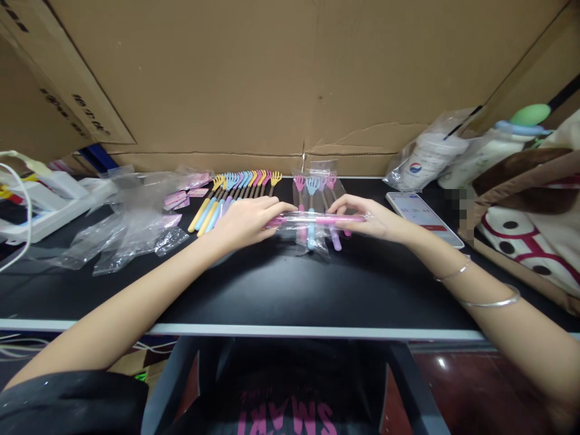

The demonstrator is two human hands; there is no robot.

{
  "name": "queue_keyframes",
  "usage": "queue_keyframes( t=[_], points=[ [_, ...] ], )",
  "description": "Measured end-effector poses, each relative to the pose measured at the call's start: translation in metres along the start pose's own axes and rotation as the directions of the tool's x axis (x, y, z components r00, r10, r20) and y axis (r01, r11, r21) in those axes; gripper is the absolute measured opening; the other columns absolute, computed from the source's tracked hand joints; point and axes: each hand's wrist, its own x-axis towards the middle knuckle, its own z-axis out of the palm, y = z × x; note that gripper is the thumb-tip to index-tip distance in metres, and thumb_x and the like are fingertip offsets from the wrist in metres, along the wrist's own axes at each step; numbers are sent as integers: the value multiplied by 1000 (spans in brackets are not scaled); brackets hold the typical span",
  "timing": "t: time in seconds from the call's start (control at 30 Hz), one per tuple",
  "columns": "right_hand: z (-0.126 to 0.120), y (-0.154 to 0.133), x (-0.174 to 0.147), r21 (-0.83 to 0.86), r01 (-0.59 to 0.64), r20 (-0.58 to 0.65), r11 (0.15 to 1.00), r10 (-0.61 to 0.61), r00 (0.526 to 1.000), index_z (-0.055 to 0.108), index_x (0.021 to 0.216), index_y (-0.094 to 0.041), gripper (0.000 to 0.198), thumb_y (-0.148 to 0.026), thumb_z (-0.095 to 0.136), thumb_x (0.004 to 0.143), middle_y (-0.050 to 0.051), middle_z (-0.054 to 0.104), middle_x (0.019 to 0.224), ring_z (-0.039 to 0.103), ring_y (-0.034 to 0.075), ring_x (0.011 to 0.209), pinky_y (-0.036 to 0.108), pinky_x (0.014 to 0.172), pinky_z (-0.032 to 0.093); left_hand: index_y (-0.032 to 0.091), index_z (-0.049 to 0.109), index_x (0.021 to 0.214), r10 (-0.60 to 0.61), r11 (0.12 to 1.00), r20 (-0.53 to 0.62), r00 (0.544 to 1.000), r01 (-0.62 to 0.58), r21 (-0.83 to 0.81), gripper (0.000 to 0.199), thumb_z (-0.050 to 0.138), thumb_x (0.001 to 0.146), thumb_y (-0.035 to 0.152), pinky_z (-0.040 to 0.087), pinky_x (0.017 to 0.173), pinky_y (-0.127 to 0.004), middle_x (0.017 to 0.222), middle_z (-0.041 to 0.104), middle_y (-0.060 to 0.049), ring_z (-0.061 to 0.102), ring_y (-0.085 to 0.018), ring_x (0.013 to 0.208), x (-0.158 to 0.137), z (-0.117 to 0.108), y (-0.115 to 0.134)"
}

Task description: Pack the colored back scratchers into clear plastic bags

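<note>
- Crosswise, a pink back scratcher (339,220) lies in a clear bag (292,222) between both hands, over the desk (272,290).
- Left hand (254,217): fingers closed on the bag's left end.
- Right hand (365,219): thumb and fingers pinch its right end.
- Just beyond, bagged scratchers (311,237) lie side by side.
- Left of these, loose scratchers (222,208) form a row.
- Farther left, crumpled plastic bags (131,211) are heaped.
- At right, another plastic bag (395,172) holds a cup (428,160).
</note>
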Motion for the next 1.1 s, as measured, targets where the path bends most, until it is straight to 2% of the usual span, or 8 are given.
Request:
queue_keyframes(
  t=[0.2,0.37,0.57,0.67,0.77,0.87,1.0,1.1],
  points=[
    [8,-2,2,18,14,-22,1000,-13,1000,60,101,-17,36,-48,64,84,-1,54,76,54,11,60,25,56,43,22,57,123,4,1000,26,1000,-4,-15,35,51,89,20,42,67,-24,95,67,-3,64,-16,84,0,3,-1],
    [4,-5,1,89,-10,-10,996,11,1000,60,101,-17,35,-46,67,83,0,59,81,56,10,60,25,55,44,24,57,125,-66,996,56,996,69,-58,41,52,85,19,42,69,-25,102,68,-2,64,-17,87,0,2,-2],
    [-4,-11,-1,272,-14,-64,962,32,997,60,98,-18,27,-41,66,85,-3,60,67,54,10,51,24,50,43,28,57,125,-179,967,53,983,185,-173,42,55,83,24,41,68,-23,103,70,2,65,-15,86,0,0,-9],
    [-6,-10,0,421,24,-101,907,21,995,61,97,-20,24,-40,65,85,1,66,80,60,12,55,27,51,47,27,59,122,-235,947,47,971,240,-214,39,57,83,27,40,64,-22,91,70,2,65,-15,78,1,-1,-11],
    [-7,-9,1,553,35,-109,832,31,994,62,99,-21,21,-35,64,83,3,69,91,64,15,62,31,58,53,26,60,119,-282,899,107,954,301,-317,37,57,82,27,39,58,-19,72,67,5,62,-12,60,2,-3,-11],
    [-8,-9,2,644,24,-141,765,88,986,63,98,-22,19,-31,63,81,3,70,91,66,17,75,34,69,57,24,58,118,-300,819,184,936,352,-453,37,56,81,27,38,48,-17,66,65,7,56,-8,44,1,-5,-11],
    [-10,-15,1,716,36,-183,697,138,973,63,93,-25,16,-31,61,78,3,72,98,67,22,90,43,84,56,21,57,117,-301,748,206,931,365,-555,37,56,81,28,37,42,-15,64,63,6,55,-8,40,0,-4,-13],
    [-10,-17,0,717,37,-206,696,161,965,59,85,-26,11,-34,62,77,4,71,106,65,25,101,48,92,53,20,57,118,-295,732,209,932,362,-577,37,55,82,29,35,40,-16,61,61,6,52,-8,37,0,-2,-13]
  ],
)
